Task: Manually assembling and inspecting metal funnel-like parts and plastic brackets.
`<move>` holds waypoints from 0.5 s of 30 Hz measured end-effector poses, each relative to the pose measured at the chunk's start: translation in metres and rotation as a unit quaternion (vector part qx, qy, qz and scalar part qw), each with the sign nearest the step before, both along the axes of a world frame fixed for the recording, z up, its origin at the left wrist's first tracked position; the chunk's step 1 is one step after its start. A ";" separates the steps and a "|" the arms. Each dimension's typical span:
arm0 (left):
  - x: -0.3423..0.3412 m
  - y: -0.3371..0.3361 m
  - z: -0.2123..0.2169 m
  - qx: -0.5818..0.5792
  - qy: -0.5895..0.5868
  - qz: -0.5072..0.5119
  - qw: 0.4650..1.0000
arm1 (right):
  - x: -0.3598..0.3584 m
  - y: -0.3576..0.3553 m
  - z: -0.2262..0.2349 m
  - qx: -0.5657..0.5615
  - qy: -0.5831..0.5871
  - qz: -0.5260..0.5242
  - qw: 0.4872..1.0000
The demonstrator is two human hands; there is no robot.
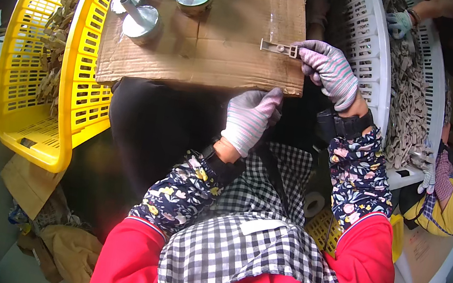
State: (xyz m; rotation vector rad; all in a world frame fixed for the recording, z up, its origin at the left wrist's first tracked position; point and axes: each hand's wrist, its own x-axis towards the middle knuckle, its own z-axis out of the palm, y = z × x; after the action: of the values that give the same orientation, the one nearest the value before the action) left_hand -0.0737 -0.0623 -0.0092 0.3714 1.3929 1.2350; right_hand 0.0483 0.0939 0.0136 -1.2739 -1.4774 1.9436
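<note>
My right hand (330, 72), in a striped grey-palmed glove, pinches one end of a small flat beige plastic bracket (278, 48). The bracket is long and narrow, with cut-outs, and lies level over the right side of a brown cardboard sheet (221, 61). Just below the sheet's near edge, my left hand (248, 118) is closed, its thumb pressed against the curled fingers. Whatever those fingers may hold is hidden.
On the cardboard's left stand several metal posts on round bases (140, 23). A yellow crate (87, 62) holds beige pieces at left; a white crate (375, 58) with similar pieces (410, 110) is at right. A co-worker's gloved hand (398, 24) reaches into it.
</note>
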 end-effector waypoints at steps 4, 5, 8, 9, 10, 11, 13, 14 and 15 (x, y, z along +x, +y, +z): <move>0.002 0.000 0.001 0.009 -0.013 -0.005 1.000 | 0.002 -0.001 0.002 0.002 -0.015 0.015 1.000; 0.002 -0.001 0.000 0.009 -0.012 -0.005 1.000 | 0.002 -0.001 0.001 0.008 -0.020 0.015 1.000; 0.004 -0.003 -0.004 0.007 -0.018 0.000 1.000 | 0.000 -0.005 -0.001 0.015 -0.039 0.012 0.999; 0.004 -0.004 -0.005 0.006 -0.013 -0.003 1.000 | 0.000 -0.007 -0.001 0.015 -0.040 0.012 0.999; 0.003 -0.005 -0.006 0.005 -0.006 -0.006 1.000 | -0.001 -0.008 -0.001 0.013 -0.042 0.012 0.999; 0.004 -0.006 -0.006 0.005 -0.006 -0.006 1.000 | -0.002 -0.009 -0.001 0.010 -0.045 0.012 0.999; 0.004 -0.006 -0.007 0.004 -0.004 0.000 1.000 | -0.002 -0.007 -0.006 0.008 -0.041 0.014 0.999; 0.004 -0.006 -0.008 0.004 -0.004 0.000 1.000 | -0.002 -0.007 -0.007 0.005 -0.037 0.015 0.999; 0.003 -0.006 -0.009 0.004 -0.003 0.000 1.000 | -0.002 -0.006 -0.006 0.005 -0.037 0.014 0.999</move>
State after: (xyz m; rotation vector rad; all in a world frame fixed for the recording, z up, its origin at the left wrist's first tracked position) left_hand -0.0707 -0.0681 -0.0182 0.3721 1.3828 1.2401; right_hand 0.0465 0.0875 0.0076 -1.3404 -1.5476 1.9230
